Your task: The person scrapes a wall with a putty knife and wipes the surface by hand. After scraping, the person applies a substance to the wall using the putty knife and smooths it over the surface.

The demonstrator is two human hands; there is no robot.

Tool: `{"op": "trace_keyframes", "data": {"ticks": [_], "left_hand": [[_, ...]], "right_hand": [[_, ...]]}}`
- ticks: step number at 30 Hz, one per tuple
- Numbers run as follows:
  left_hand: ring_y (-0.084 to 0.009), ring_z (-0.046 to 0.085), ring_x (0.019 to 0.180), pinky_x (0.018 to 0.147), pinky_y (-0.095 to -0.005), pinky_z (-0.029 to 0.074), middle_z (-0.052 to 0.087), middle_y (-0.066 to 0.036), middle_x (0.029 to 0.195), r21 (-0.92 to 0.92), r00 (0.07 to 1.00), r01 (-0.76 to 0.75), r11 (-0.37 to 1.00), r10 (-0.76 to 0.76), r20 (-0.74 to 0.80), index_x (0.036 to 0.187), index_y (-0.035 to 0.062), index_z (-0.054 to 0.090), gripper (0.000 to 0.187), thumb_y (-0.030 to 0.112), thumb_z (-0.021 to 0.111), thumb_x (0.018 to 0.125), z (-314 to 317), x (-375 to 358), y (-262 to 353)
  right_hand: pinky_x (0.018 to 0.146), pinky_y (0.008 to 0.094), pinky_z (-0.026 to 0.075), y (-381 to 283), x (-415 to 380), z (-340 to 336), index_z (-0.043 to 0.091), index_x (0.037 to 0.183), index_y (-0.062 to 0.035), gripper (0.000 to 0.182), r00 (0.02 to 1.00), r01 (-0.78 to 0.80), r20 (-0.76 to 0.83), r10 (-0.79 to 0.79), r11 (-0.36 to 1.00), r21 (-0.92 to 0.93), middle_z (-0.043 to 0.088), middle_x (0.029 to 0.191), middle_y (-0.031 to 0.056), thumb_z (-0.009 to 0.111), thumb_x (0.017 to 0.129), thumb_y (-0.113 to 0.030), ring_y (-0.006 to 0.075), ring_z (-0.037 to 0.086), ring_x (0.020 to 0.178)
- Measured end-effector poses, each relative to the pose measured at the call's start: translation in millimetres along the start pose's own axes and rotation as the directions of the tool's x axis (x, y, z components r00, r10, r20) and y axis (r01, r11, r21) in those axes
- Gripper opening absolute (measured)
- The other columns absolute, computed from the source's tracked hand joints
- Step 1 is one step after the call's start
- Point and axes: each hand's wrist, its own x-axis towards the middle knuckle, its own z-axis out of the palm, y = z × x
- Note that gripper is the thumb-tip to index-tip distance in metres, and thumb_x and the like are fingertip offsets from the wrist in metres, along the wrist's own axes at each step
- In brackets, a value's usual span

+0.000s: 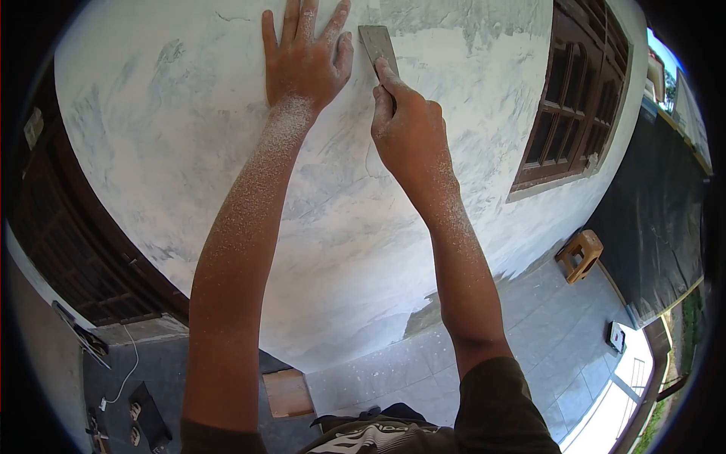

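Both arms reach up to a wall (340, 204) covered in patchy white and grey plaster. My left hand (306, 64) lies against the upper wall with its fingers spread, and pale dust coats the wrist and forearm. To its right, my right hand (412, 125) is closed around the handle of a flat scraper (376, 44). The scraper's grey blade points up and slightly left, at the wall surface. Whether the blade's edge touches the plaster cannot be made out. Dust also speckles the right wrist.
A brown wooden window (578, 91) is set in the wall at right. Dark wooden doors (72, 234) stand at left. On the tiled floor (529, 325) are a brown stool (581, 256) and a small box (615, 337). A white cable (134, 363) lies at lower left.
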Motion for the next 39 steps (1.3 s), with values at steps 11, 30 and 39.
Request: {"op": "trace_keyframes", "data": {"ticks": [11, 30, 39], "left_hand": [[-0.0325, 0.020, 0.157, 0.127, -0.0593, 0.013, 0.030, -0.017, 0.167, -0.020, 1.000, 0.012, 1.000, -0.012, -0.005, 0.147, 0.0160, 0.056, 0.052, 0.031, 0.057, 0.098, -3, -1, 1], [-0.0315, 0.018, 0.158, 0.127, -0.0591, 0.012, 0.027, -0.016, 0.168, -0.018, 1.000, 0.001, 1.000, -0.001, -0.001, 0.148, 0.0167, 0.055, 0.053, 0.030, 0.058, 0.098, -2, -2, 0], [-0.0326, 0.019, 0.158, 0.127, -0.0590, 0.012, 0.030, -0.017, 0.167, -0.019, 1.000, 0.000, 1.000, 0.000, -0.011, 0.147, 0.0159, 0.057, 0.051, 0.030, 0.058, 0.097, -2, 1, 0]], "right_hand": [[0.071, 0.0475, 0.062, 2, -1, 3, 0.063, 0.139, -0.0071, 0.037, 1.000, -0.007, -0.005, 0.007, 1.000, -0.005, 0.074, 0.083, 0.0223, 0.051, 0.105, -0.017, 0.0365, 0.075, 0.076], [0.069, 0.0465, 0.063, 0, 5, -4, 0.063, 0.138, -0.0051, 0.037, 1.000, -0.014, -0.007, 0.014, 1.000, -0.005, 0.074, 0.084, 0.0235, 0.051, 0.105, -0.015, 0.0367, 0.075, 0.074], [0.070, 0.0471, 0.063, -2, 16, -6, 0.062, 0.139, -0.0050, 0.037, 0.999, 0.007, -0.034, -0.007, 1.000, 0.022, 0.074, 0.086, 0.0244, 0.052, 0.105, -0.016, 0.0379, 0.075, 0.076]]}}
